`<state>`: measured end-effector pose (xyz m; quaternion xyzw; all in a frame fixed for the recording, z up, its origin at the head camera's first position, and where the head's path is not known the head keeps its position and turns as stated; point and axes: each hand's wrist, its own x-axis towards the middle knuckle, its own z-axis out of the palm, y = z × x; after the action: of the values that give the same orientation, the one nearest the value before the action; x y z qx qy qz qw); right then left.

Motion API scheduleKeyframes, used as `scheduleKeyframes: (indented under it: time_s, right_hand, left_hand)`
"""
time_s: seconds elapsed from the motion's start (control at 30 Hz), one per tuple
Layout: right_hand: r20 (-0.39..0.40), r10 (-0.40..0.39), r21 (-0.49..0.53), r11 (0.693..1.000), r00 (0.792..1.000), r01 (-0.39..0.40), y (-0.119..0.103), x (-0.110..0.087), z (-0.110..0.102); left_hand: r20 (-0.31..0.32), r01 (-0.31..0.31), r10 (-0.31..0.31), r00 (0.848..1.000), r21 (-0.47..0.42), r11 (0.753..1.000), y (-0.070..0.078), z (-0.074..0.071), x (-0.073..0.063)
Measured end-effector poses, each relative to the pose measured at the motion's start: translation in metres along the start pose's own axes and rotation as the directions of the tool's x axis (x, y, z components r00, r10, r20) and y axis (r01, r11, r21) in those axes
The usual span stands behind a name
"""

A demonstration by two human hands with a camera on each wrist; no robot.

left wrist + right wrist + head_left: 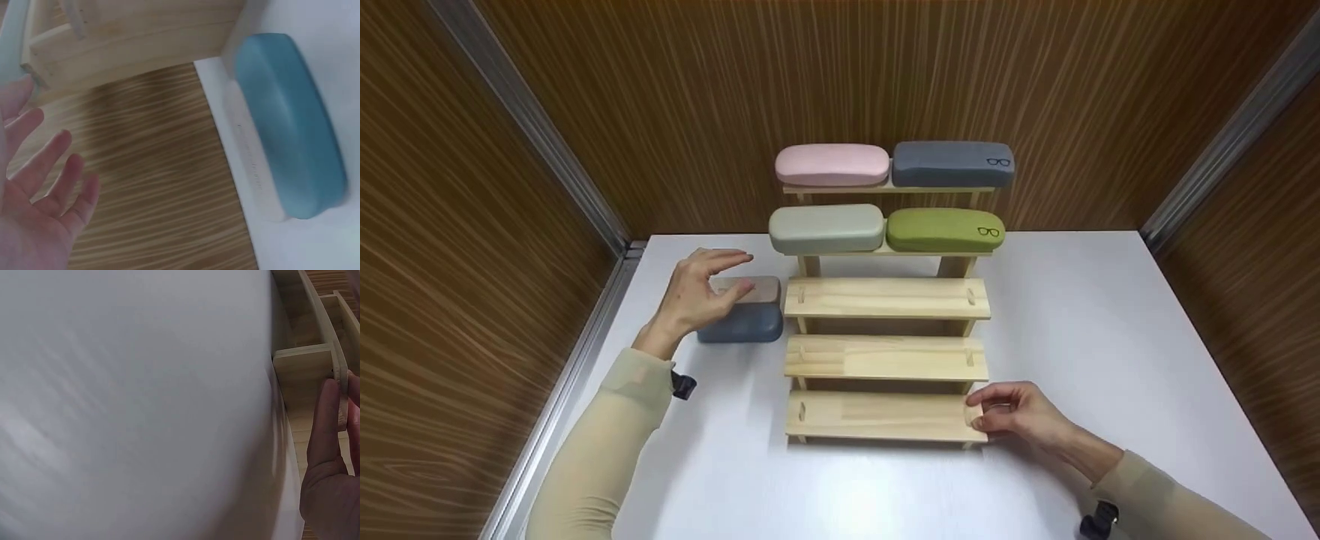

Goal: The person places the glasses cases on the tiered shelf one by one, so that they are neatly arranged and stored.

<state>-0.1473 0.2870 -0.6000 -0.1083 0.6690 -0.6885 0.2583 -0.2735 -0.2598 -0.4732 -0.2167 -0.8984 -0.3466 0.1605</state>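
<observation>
My left hand (pixel 694 291) hovers with spread, nearly straight fingers beside a blue glasses case (pixel 746 324) and a beige glasses case (pixel 761 289) left of a stepped wooden rack (pixel 889 300). Nothing lies in its palm in the left wrist view, where the blue case (pixel 292 124) shows teal. With thumb and fingers, my right hand (pixel 1030 418) pinches the right end of the rack's lowest shelf (pixel 340 377). On the top shelf sit a pink case (pixel 832 163) and a grey-blue case (pixel 949 165). One shelf below are a pale grey-green case (pixel 826 228) and a green case (pixel 943 229).
The rack's lower three shelves are bare wood with slots near their ends. It stands on a white table (pixel 1080 322). A wood-grain panel (pixel 697 97) rises behind, with more panels and metal rails (pixel 544 131) at both sides.
</observation>
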Motion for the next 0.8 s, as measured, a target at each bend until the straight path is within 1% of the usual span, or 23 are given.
scheduleKeyframes:
  time_s: [0.1, 0.27, 0.47, 0.53, 0.67, 0.8]
  right_hand:
    - [-0.009, -0.006, -0.015, 1.000, 1.000, 0.006, 0.001, 0.000, 0.000]
    - [-0.009, -0.005, -0.008, 1.000, 1.000, 0.005, 0.001, 0.001, 0.000]
    - [-0.002, -0.014, -0.001, 1.000, 1.000, 0.014, -0.002, 0.000, 0.001]
    - [-0.003, -0.013, -0.003, 1.000, 1.000, 0.013, -0.002, 0.000, 0.002]
    - [-0.017, -0.002, -0.009, 1.000, 1.000, 0.002, -0.001, 0.000, 0.002]
    - [-0.018, 0.006, -0.013, 1.000, 1.000, -0.006, -0.001, 0.000, 0.001]
  left_hand:
    - [0.023, 0.032, -0.032, 0.999, 0.008, 0.999, -0.008, 0.006, -0.007]
    - [0.071, 0.062, -0.063, 0.996, 0.016, 0.998, -0.024, 0.019, -0.021]
    - [0.116, 0.150, -0.150, 0.982, 0.016, 0.989, -0.043, 0.034, -0.036]
    - [0.121, 0.166, -0.168, 0.978, 0.025, 0.986, -0.048, 0.038, -0.039]
    - [0.128, 0.179, -0.185, 0.974, 0.054, 0.982, -0.057, 0.046, -0.043]
    - [0.149, 0.211, -0.222, 0.964, 0.084, 0.974, -0.063, 0.052, -0.048]
